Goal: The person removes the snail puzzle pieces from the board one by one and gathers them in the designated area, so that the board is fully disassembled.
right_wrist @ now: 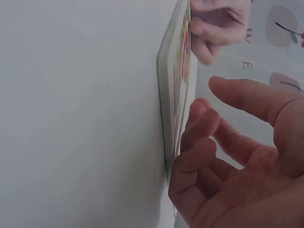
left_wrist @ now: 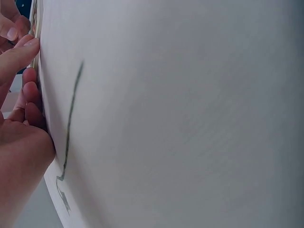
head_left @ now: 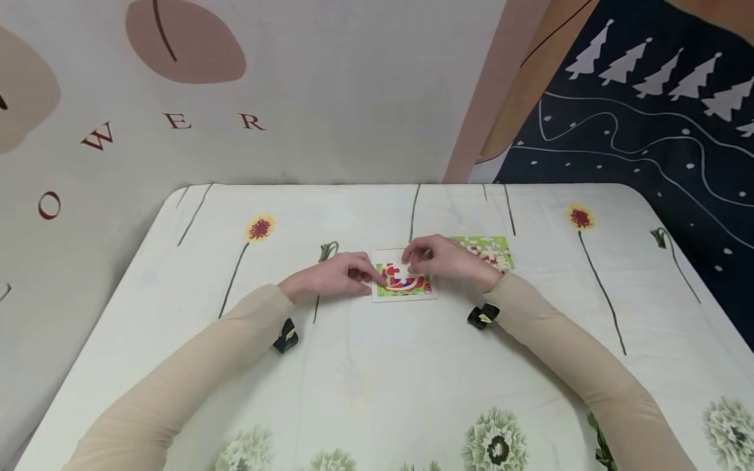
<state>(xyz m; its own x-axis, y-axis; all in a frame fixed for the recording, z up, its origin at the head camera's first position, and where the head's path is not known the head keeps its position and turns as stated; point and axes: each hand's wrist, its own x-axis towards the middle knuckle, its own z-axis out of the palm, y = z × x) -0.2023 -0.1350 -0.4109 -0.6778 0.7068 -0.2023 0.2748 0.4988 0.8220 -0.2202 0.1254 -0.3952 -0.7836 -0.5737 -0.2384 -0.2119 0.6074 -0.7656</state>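
Observation:
A small jigsaw puzzle in a white-edged tray point(head_left: 406, 299) lies flat near the middle of the table, with red, purple and green pieces in its lower part and a pale upper part. My left hand point(head_left: 336, 273) is at its left side, the index finger extended and touching the picture. Over the tray's upper right hovers my right hand point(head_left: 450, 258), fingers loosely bent. In the right wrist view the thumb and fingers of that hand point(right_wrist: 247, 161) stand apart with nothing visible between them, close beside the tray edge point(right_wrist: 165, 95).
Behind the right hand lies a green picture puzzle point(head_left: 491, 247), partly covered by that hand. A white cloth point(head_left: 377, 366) printed with flowers covers the table. A pale printed curtain point(head_left: 353, 98) hangs behind, with a dark tree-patterned one point(head_left: 636, 124) at the right.

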